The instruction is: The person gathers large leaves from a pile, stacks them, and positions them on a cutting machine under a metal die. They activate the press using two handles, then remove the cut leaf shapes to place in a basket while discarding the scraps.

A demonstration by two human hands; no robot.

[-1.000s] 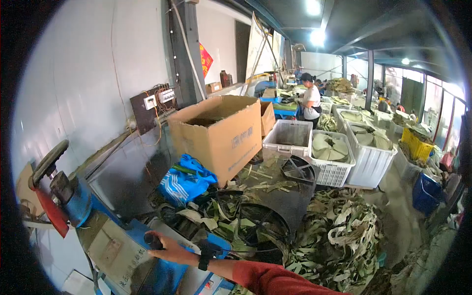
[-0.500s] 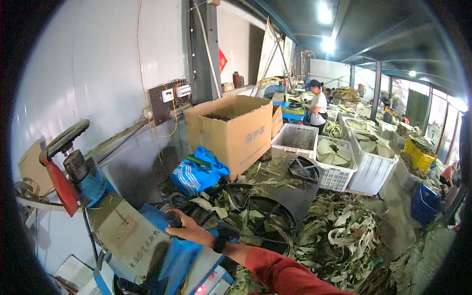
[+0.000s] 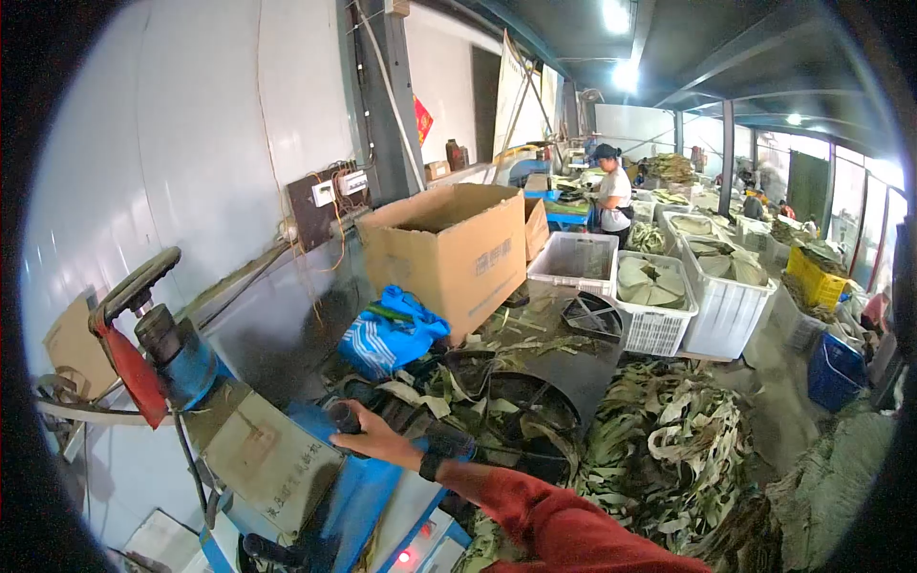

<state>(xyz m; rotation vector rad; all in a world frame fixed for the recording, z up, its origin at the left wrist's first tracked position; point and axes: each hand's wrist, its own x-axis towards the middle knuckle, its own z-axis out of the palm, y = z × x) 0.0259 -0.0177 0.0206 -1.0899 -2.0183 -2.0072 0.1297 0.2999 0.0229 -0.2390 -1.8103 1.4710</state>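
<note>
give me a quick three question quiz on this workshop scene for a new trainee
1. True or false: the right hand grips the black knob on the blue machine.
2. What lies beside the cardboard box, on the side nearer the machine? A. a blue bag B. a red bucket C. a green chair
3. Fill in: the sleeve on the reaching arm is ____.

Key: 1 true; 2 A; 3 red.

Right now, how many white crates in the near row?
3: an empty crate beside the cardboard box, a leaf-filled crate right of it, a taller crate rightmost. Others farther back may be hidden.
</note>
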